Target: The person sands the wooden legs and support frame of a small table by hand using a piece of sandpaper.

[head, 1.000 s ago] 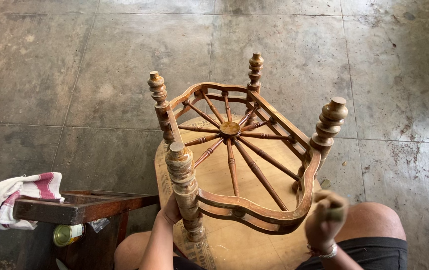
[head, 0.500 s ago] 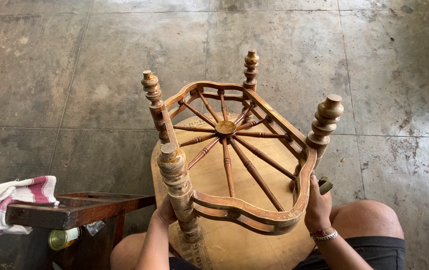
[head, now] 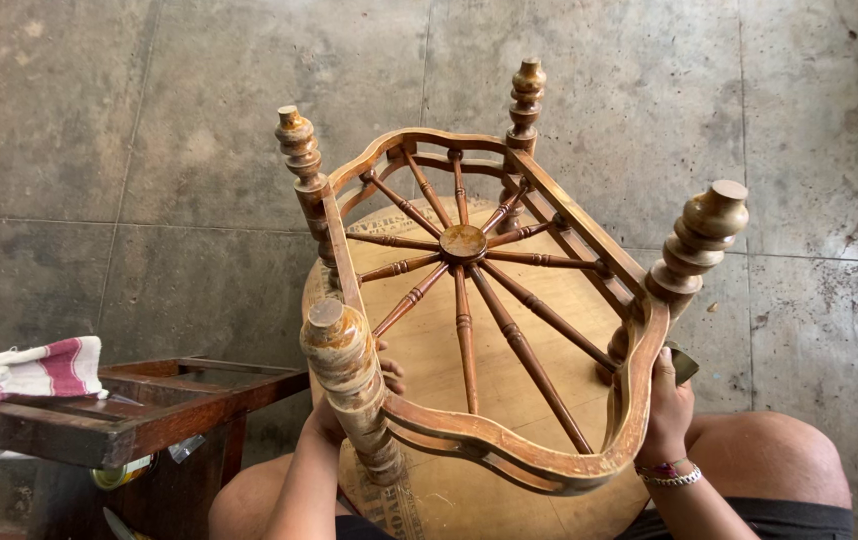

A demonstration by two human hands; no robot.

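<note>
Right hand (head: 665,408) now pressed against the upturned table (head: 479,300) frame, pad tucked behind.
Left hand (head: 334,410) grips 1 leg; sanding the rim needs steady bracing.

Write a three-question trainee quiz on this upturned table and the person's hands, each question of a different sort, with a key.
1. True or false: the round wooden table stands with its legs pointing down.
2. Multiple choice: the right hand rests against (A) the curved rail, (B) the hub, (C) the striped cloth.
3. Fill in: the left hand sits behind the nearest turned ____.

Key
1. False: its four legs point up and the top lies underneath.
2. A: it presses on the rail's right bend, with a small dark object showing by its fingers.
3. leg
</note>
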